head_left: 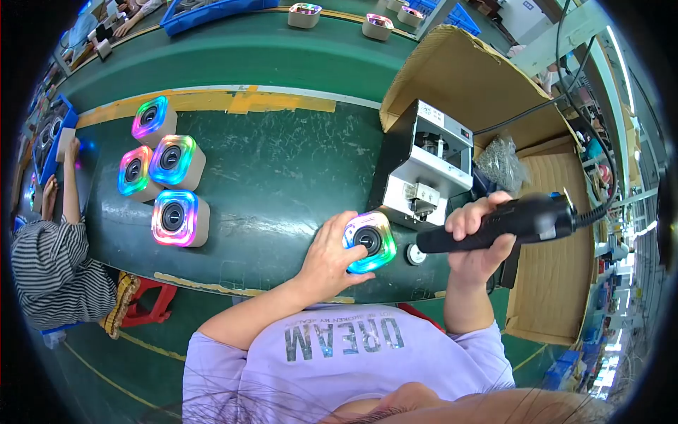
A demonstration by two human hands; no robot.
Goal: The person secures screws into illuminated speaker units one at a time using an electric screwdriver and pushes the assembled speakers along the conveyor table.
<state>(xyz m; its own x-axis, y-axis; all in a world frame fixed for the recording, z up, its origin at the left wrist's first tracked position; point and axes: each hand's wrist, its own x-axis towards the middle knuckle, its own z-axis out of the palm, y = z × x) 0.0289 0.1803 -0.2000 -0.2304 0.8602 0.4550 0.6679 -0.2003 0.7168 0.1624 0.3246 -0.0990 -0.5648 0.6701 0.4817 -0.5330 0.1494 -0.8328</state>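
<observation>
My left hand (330,253) is wrapped around the side of a square speaker (382,240) with a glowing rainbow-coloured rim and a black round cone facing up. This speaker rests near the front edge of the green worktable. In my right hand (474,240) is a black corded electric screwdriver (526,225), held nearly level to the right of the speaker. Its narrow end points left, over a small round white-topped piece (417,254). The screwdriver's tip is hard to make out and appears apart from the speaker.
Several more lit speakers (178,218) stand on the left of the table. A black-and-silver machine (431,166) stands at right, before an open cardboard box (551,261). Behind runs a green conveyor (296,63) carrying speakers. A person in a striped top (53,258) sits at far left.
</observation>
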